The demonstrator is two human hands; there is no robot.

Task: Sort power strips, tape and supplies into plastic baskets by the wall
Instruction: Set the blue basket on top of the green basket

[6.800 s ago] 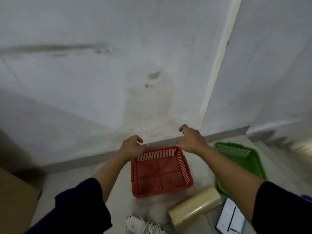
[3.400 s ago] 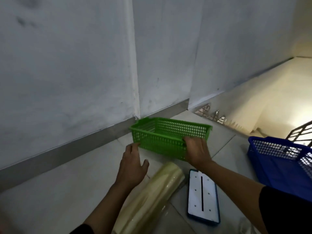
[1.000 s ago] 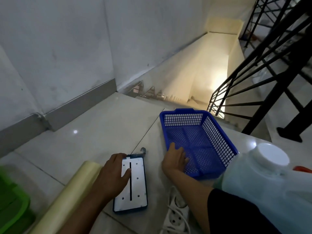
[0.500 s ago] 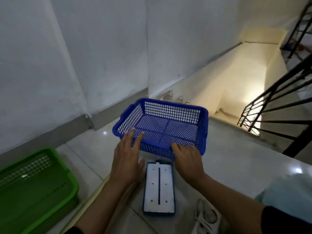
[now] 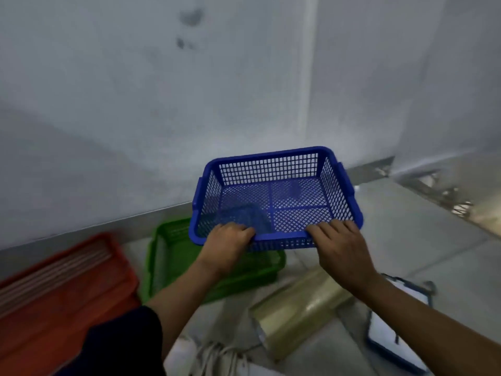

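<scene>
An empty blue plastic basket (image 5: pixel 339 183) is held in the air, its near rim gripped by my left hand (image 5: pixel 226 244) and my right hand (image 5: pixel 339 246). It hangs above and partly over the green basket (image 5: pixel 165 256), which stands on the floor by the wall. Left of that one, a red basket (image 5: pixel 62 280) lies blurred. On the floor near me are a large roll of clear tape (image 5: pixel 298 308), a white power strip with its cord (image 5: pixel 217 359), and a white flat panel with a blue edge (image 5: pixel 393 329).
A grey wall with a metal skirting (image 5: pixel 108 226) runs behind the baskets. Bare tiled floor (image 5: pixel 406 226) lies to the right of the green basket. At the far right the floor ends at a stair edge (image 5: pixel 444 196).
Both hands have closed on the blue basket's near rim and carried it left, over the green basket. The view has swung left, bringing the red basket into sight.
</scene>
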